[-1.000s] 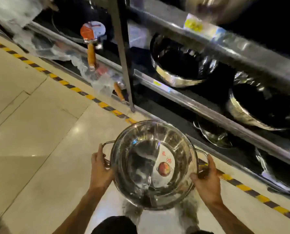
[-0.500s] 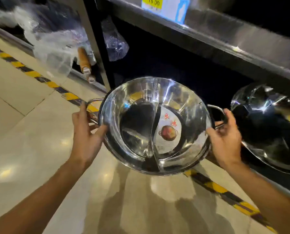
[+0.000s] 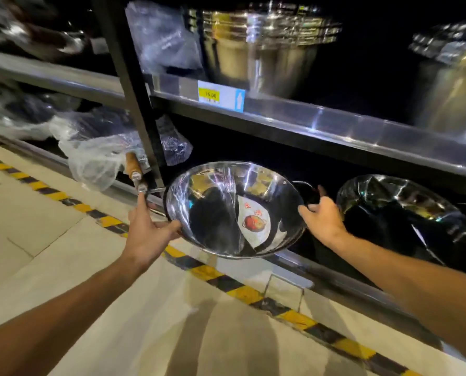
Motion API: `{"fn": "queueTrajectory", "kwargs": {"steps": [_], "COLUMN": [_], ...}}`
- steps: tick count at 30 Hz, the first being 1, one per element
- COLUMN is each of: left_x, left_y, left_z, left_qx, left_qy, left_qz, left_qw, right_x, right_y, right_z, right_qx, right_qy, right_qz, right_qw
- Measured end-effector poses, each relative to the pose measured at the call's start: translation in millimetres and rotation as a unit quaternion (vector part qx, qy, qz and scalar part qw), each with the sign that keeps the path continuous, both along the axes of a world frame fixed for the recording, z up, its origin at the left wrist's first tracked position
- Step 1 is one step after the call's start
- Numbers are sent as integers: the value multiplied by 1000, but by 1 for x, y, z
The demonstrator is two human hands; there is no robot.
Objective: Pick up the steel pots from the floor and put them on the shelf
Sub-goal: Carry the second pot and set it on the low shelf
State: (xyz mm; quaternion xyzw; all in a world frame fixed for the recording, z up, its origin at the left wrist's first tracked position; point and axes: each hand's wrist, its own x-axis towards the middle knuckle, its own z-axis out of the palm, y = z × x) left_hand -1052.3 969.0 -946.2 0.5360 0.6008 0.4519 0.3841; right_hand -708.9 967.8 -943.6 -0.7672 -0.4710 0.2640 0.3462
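Observation:
A shiny steel pot (image 3: 215, 213) with a centre divider and a red-and-white label inside is held level at the front edge of the lower shelf (image 3: 329, 270). My left hand (image 3: 149, 232) grips its left wire handle and rim. My right hand (image 3: 322, 218) grips the right wire handle. The pot's far half reaches into the dark shelf bay; I cannot tell whether its base touches the shelf. Another steel pot (image 3: 405, 213), wrapped in clear film, lies tilted on the same shelf just right of my right hand.
A dark upright post (image 3: 134, 90) stands left of the pot. Beside it hang plastic-wrapped pans with a wooden handle (image 3: 132, 165). The upper shelf (image 3: 335, 123) carries a price tag (image 3: 221, 96) and stacked steel pots (image 3: 261, 44). Yellow-black tape (image 3: 218, 280) runs along the tiled floor.
Both hands carried the pot up from near the floor and forward to the lower shelf's front edge. The view tilted upward, bringing the upper shelf into sight.

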Motion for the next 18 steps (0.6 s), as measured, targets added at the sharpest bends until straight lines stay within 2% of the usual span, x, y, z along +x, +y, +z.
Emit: {"fn": "queueTrajectory", "kwargs": {"steps": [3, 5, 8, 10, 14, 18], "left_x": [10, 17, 28, 32, 34, 43], "left_y": [-2, -5, -3, 0, 11, 26], "left_z": [1, -7, -9, -9, -11, -7], "left_qx": [-15, -25, -59, -75, -94, -94], "left_qy": [-53, -91, -154, -170, -126, -96], "left_qz": [17, 40, 63, 78, 90, 52], "left_qw": [998, 995, 984, 979, 983, 990], "right_x": [-3, -5, -8, -6, -1, -3], "right_y": [-5, -5, -3, -5, -11, -8], "right_z": [-4, -9, -6, -3, -8, -23], "right_qx": [-2, 14, 8, -28, -97, -57], "right_qy": [194, 260, 285, 315, 356, 335], "right_qz": [-18, -28, 7, 39, 83, 22], "right_qw": [981, 965, 958, 948, 926, 940]}}
